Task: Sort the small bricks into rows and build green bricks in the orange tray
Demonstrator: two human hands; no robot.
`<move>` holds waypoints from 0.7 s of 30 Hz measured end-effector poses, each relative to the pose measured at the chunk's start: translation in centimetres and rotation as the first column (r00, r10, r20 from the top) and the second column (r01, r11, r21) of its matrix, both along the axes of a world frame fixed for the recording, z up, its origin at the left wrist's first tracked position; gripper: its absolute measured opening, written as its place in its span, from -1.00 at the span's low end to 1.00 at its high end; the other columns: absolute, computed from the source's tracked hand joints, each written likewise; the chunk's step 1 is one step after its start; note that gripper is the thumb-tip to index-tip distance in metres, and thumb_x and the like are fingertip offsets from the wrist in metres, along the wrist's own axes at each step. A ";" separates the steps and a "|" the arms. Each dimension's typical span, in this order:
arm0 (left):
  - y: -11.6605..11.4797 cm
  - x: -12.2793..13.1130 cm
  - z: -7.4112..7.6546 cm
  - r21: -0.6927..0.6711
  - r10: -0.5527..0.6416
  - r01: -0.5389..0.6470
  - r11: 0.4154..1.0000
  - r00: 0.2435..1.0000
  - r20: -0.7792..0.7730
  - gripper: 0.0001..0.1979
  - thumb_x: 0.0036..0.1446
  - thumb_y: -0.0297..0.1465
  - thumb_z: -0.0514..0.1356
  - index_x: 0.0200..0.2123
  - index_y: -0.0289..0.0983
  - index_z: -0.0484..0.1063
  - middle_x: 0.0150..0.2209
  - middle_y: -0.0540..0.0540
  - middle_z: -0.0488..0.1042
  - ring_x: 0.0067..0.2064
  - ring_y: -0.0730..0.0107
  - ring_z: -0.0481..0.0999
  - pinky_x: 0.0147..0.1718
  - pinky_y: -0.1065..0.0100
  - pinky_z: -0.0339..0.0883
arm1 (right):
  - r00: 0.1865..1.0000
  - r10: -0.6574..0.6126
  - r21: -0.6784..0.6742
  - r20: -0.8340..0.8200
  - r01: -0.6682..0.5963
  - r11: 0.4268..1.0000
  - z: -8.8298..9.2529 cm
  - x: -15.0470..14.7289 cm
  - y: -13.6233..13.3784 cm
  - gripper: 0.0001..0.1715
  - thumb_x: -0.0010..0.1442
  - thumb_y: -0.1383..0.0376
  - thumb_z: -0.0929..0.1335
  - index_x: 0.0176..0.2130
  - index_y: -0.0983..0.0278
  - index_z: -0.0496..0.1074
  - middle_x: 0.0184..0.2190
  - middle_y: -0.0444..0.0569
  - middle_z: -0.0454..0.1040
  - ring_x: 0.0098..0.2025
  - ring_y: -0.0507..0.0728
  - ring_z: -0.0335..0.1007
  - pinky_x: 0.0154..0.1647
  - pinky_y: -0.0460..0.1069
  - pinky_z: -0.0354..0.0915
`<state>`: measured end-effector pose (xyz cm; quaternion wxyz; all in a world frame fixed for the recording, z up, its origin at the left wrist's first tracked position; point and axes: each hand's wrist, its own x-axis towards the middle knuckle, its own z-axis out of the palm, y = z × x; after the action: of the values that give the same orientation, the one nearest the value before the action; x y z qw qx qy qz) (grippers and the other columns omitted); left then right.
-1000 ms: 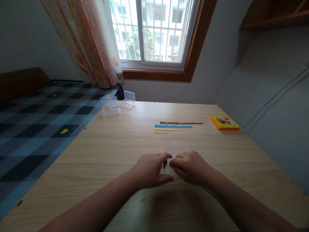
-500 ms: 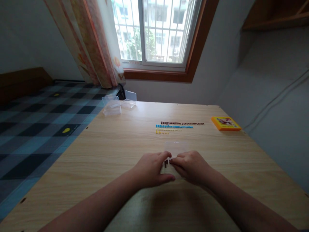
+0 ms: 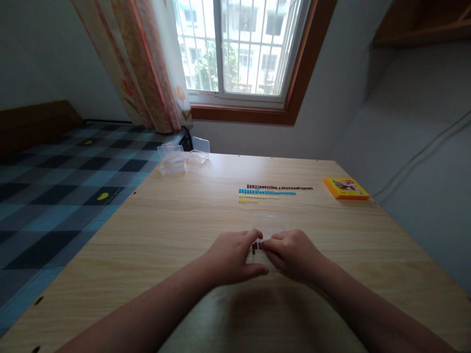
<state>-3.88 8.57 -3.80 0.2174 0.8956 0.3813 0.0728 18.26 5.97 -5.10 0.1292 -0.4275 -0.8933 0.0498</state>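
A clear plastic plate (image 3: pixel 270 223) lies on the table in front of me, with a few small brown building bricks (image 3: pixel 254 247) on its left part. Around the plate's left side curves my left hand (image 3: pixel 235 257), thumb at the near edge and index finger bent over the top, steadying it. My right hand (image 3: pixel 290 252) reaches over the plate from the right. Its fingers are pinched together with the tips at a small brown brick (image 3: pixel 260 245), partly hidden by them.
Beyond the plate run rows of tiny brown pieces (image 3: pixel 279 188), blue pieces (image 3: pixel 267 192) and yellow pieces (image 3: pixel 247 201). An orange-yellow box (image 3: pixel 346 189) sits at the right edge of the wooden table (image 3: pixel 176 215). Clear plastic cases (image 3: pixel 172 164) stand at the far left corner.
The view has shifted slightly. Both hands keep nearly the same place on the plate; a brown brick now shows more clearly at my right fingertips.
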 end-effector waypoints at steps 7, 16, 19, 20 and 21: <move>0.0 0.0 0.1 0.001 -0.007 0.007 1.000 1.000 0.001 -0.38 0.05 -0.01 0.34 0.10 -0.17 0.36 -0.09 -0.12 0.59 -0.12 0.09 0.58 -0.19 0.23 0.38 | 1.000 -0.002 0.001 0.001 0.002 1.000 0.0 -0.1 0.0 -0.87 0.25 0.32 0.36 -0.27 0.21 0.56 -0.41 -0.11 0.59 -0.46 0.03 0.41 -0.42 -0.05 0.05; 0.0 0.1 0.3 -0.010 -0.006 0.006 1.000 1.000 0.002 -0.38 0.04 -0.01 0.34 0.09 -0.18 0.37 -0.08 -0.13 0.59 -0.10 0.09 0.58 -0.17 0.23 0.38 | 1.000 -0.004 0.001 -0.002 0.004 1.000 0.0 -0.2 0.1 -0.85 0.26 0.34 0.36 -0.26 0.21 0.57 -0.40 -0.11 0.59 -0.44 0.03 0.44 -0.41 -0.06 0.07; 0.0 0.1 0.2 -0.006 -0.002 0.002 1.000 1.000 0.005 -0.38 0.04 -0.02 0.35 0.09 -0.18 0.37 -0.08 -0.12 0.59 -0.12 0.10 0.58 -0.17 0.23 0.38 | 1.000 -0.007 -0.001 0.004 0.007 1.000 0.1 -0.2 0.1 -0.86 0.26 0.33 0.36 -0.28 0.22 0.56 -0.41 -0.10 0.59 -0.45 0.04 0.43 -0.42 -0.06 0.06; 0.0 0.1 0.2 -0.004 -0.002 0.002 1.000 1.000 0.007 -0.39 0.04 -0.02 0.35 0.09 -0.18 0.37 -0.08 -0.12 0.59 -0.12 0.10 0.58 -0.17 0.24 0.38 | 1.000 -0.007 -0.001 0.006 0.007 1.000 0.2 -0.2 0.0 -0.86 0.27 0.32 0.36 -0.27 0.22 0.56 -0.41 -0.10 0.59 -0.45 0.04 0.43 -0.42 -0.05 0.05; 0.0 0.1 0.1 -0.003 -0.004 0.004 1.000 1.000 0.008 -0.39 0.04 -0.02 0.35 0.09 -0.18 0.37 -0.08 -0.12 0.59 -0.11 0.11 0.58 -0.18 0.24 0.38 | 1.000 -0.005 0.000 0.006 0.005 1.000 0.2 -0.2 0.0 -0.86 0.27 0.32 0.36 -0.26 0.22 0.56 -0.42 -0.10 0.59 -0.45 0.04 0.43 -0.42 -0.05 0.05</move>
<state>-3.79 8.56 -3.68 0.2203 0.8957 0.3789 0.0753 18.03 5.98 -4.92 0.1265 -0.4301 -0.8926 0.0482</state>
